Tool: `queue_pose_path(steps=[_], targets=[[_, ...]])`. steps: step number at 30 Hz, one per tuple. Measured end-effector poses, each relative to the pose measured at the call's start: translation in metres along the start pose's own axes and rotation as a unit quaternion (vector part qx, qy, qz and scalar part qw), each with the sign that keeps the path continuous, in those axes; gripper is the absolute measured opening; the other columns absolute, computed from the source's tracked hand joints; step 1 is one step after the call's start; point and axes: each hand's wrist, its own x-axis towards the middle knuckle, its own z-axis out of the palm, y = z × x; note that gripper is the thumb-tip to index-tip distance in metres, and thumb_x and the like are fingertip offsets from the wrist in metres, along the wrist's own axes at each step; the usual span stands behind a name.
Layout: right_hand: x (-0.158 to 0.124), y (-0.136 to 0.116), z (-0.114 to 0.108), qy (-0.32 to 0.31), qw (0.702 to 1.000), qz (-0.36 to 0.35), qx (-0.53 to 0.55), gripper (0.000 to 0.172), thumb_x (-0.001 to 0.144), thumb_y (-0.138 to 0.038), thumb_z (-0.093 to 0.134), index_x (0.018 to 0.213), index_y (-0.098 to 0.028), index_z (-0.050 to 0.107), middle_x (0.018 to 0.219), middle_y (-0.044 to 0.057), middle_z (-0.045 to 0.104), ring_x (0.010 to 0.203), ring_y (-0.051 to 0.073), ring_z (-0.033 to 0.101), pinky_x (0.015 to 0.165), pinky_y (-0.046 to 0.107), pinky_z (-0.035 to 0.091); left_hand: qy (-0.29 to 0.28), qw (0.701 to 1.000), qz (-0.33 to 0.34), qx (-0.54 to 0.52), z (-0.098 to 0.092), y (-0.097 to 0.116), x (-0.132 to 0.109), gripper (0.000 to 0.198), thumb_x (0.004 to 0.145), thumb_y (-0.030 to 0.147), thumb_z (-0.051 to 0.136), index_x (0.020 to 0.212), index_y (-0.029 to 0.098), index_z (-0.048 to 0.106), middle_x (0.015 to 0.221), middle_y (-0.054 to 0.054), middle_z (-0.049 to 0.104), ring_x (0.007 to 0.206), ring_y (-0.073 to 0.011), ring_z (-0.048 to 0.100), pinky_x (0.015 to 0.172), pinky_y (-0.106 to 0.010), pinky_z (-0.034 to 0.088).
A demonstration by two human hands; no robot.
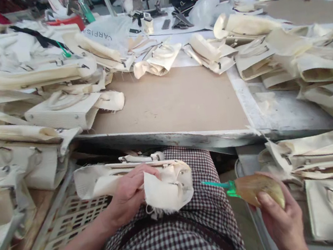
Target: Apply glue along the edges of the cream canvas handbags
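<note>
Over my lap, my left hand (129,193) is closed around a cream-coloured handbag (170,189) that looks unfinished. A fabric flap of the bag is folded back near my fingers, and loose threads hang from its lower edge. To the right, my right hand (280,208) grips a soft glue bottle (259,189) with amber contents and a green nozzle. The long thin tip of the nozzle points left toward the bag, a short gap away from it. Fingers of my left hand are partly hidden behind the flap.
A worktable (169,103) with a brown board surface lies ahead, its edge close to my lap. Cream bags are heaped on the left (61,111) and right (303,58). A slatted plastic crate (70,216) is at my lower left. Further back lies a phone (166,24).
</note>
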Motion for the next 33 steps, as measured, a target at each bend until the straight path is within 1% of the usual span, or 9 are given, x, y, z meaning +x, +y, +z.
queue_pose_path(steps=[3,8,14,19,23,25,28,29,33], targets=[[0.006,0.000,0.012,-0.032,0.994,-0.025,-0.100,0.059,0.065,-0.050,0.087,0.114,-0.023,0.069,0.103,0.008,0.067,0.083,0.025,0.063,0.056,0.027,0.054,-0.038,0.998,0.000,-0.040,0.000,0.004,-0.013,0.020,0.097,0.011,0.051,0.090,0.018,0.068,0.090,-0.003,0.071,0.082,-0.0144,0.065,0.076,-0.021,0.051],[0.020,0.003,0.031,-0.117,0.982,-0.072,-0.129,0.055,0.070,-0.044,0.087,0.116,-0.027,0.066,0.112,0.006,0.067,0.094,0.024,0.066,0.080,0.031,0.056,-0.057,0.996,-0.003,-0.065,0.001,0.000,-0.015,0.021,0.102,0.023,0.050,0.094,0.018,0.068,0.092,-0.005,0.072,0.085,-0.0161,0.065,0.078,-0.023,0.050],[0.038,0.014,0.039,-0.176,0.960,-0.142,-0.164,0.052,0.077,-0.041,0.084,0.123,-0.029,0.061,0.122,0.008,0.063,0.106,0.027,0.062,0.092,0.038,0.050,-0.053,0.996,0.008,-0.072,-0.001,-0.002,-0.014,0.024,0.104,0.028,0.049,0.093,0.017,0.067,0.089,-0.004,0.071,0.083,-0.0156,0.064,0.078,-0.023,0.050],[0.043,0.006,0.035,-0.229,0.938,-0.167,-0.199,0.048,0.081,-0.042,0.080,0.124,-0.031,0.060,0.116,0.005,0.064,0.099,0.023,0.063,0.086,0.031,0.052,-0.058,0.995,-0.001,-0.083,0.000,-0.002,-0.017,0.032,0.105,0.036,0.045,0.093,0.017,0.068,0.089,-0.005,0.071,0.083,-0.0159,0.063,0.076,-0.024,0.049],[0.041,0.000,0.033,-0.282,0.925,-0.152,-0.205,0.045,0.083,-0.043,0.078,0.123,-0.032,0.061,0.108,0.003,0.066,0.089,0.019,0.065,0.075,0.024,0.054,-0.055,0.994,-0.002,-0.091,0.001,-0.003,-0.018,0.032,0.104,0.037,0.047,0.093,0.016,0.068,0.088,-0.006,0.071,0.083,-0.0164,0.063,0.076,-0.024,0.049],[0.040,0.002,0.034,-0.271,0.931,-0.143,-0.201,0.045,0.082,-0.043,0.079,0.122,-0.032,0.061,0.108,0.002,0.066,0.089,0.018,0.065,0.075,0.023,0.054,-0.051,0.994,0.003,-0.093,0.002,-0.003,-0.019,0.030,0.104,0.036,0.048,0.094,0.016,0.068,0.088,-0.006,0.071,0.083,-0.0164,0.064,0.077,-0.024,0.049],[0.039,0.006,0.034,-0.226,0.945,-0.153,-0.183,0.047,0.080,-0.042,0.081,0.122,-0.031,0.062,0.113,0.003,0.065,0.097,0.019,0.065,0.083,0.022,0.054,-0.052,0.994,0.003,-0.091,0.004,-0.004,-0.019,0.029,0.104,0.033,0.048,0.094,0.016,0.068,0.088,-0.006,0.072,0.082,-0.0163,0.064,0.077,-0.024,0.049],[0.039,0.007,0.035,-0.225,0.946,-0.154,-0.178,0.047,0.080,-0.041,0.081,0.122,-0.031,0.062,0.114,0.003,0.065,0.098,0.019,0.065,0.084,0.022,0.054,-0.053,0.994,0.003,-0.091,0.004,-0.004,-0.019,0.028,0.104,0.033,0.048,0.094,0.016,0.068,0.088,-0.006,0.072,0.083,-0.0163,0.064,0.077,-0.024,0.049],[0.040,0.008,0.037,-0.279,0.934,-0.135,-0.178,0.045,0.081,-0.041,0.080,0.122,-0.031,0.062,0.106,0.003,0.067,0.087,0.018,0.066,0.074,0.022,0.056,-0.052,0.994,0.010,-0.096,0.005,-0.004,-0.019,0.026,0.104,0.030,0.049,0.093,0.016,0.068,0.088,-0.006,0.071,0.082,-0.0154,0.063,0.077,-0.023,0.049]])
